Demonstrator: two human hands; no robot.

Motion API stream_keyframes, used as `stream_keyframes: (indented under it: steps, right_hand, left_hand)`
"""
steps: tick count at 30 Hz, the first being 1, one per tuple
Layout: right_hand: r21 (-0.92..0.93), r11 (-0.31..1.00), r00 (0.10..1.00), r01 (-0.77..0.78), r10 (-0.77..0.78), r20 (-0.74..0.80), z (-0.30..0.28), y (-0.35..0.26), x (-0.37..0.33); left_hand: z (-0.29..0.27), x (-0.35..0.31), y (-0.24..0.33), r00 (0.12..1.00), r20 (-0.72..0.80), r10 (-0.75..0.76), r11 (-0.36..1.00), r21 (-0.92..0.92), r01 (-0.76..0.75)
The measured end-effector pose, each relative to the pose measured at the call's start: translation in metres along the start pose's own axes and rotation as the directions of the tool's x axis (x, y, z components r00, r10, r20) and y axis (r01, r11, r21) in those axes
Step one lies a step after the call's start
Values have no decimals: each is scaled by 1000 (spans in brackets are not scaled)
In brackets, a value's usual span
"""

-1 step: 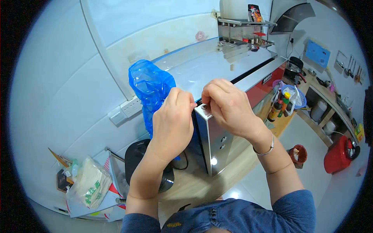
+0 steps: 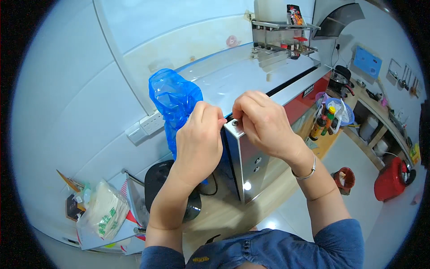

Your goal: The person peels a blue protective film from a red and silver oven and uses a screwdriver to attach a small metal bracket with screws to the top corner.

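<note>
In front of me stands a box-like appliance with a white top (image 2: 219, 84), a red and steel front and a narrow metal edge. Both of my hands meet at its near top corner (image 2: 234, 127), where a small round screw or hole shows. My left hand (image 2: 201, 139) is closed in a pinch just left of that corner. My right hand (image 2: 264, 123) has its fingers curled together over the corner. Whatever sits between the fingertips is hidden or too small to make out. A crumpled blue plastic bag (image 2: 172, 96) hangs behind my left hand, against the appliance's left side.
A wall socket strip (image 2: 145, 127) is at left. Below it are a black appliance (image 2: 159, 179) and a clear bag of pale items (image 2: 106, 210) on a shelf. Bottles (image 2: 319, 127), a blue basket (image 2: 347, 112) and a red bin (image 2: 344, 180) stand at right.
</note>
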State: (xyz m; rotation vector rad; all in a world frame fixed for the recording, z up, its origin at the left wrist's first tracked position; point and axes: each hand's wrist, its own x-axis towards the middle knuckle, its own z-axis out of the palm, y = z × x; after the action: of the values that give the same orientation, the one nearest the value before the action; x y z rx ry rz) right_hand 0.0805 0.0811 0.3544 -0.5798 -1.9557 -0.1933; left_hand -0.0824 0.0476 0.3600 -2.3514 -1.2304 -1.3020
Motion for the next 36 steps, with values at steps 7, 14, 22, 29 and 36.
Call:
stream_keyframes:
  steps: [7, 14, 22, 29, 36]
  right_hand:
    - [41, 999, 999, 34, -34, -6, -1, 1, 0]
    - [31, 998, 999, 46, -46, -10, 1, 1, -1]
    - [117, 987, 988, 112, -122, 90, -11, 0, 0]
    - [7, 988, 986, 157, -157, 52, -11, -7, -9]
    - [46, 996, 985, 75, -82, 154, -19, -2, 2]
  left_hand:
    - [7, -14, -15, 994, -88, 69, 996, -57, -74]
    - [14, -29, -19, 988, -150, -49, 969, -246, 10]
    - [8, -15, -19, 984, -179, 22, 970, -236, -65]
    - [14, -16, -21, 956, -276, 104, 974, -165, -153]
    - [17, -20, -21, 944, -317, 88, 974, -171, -149]
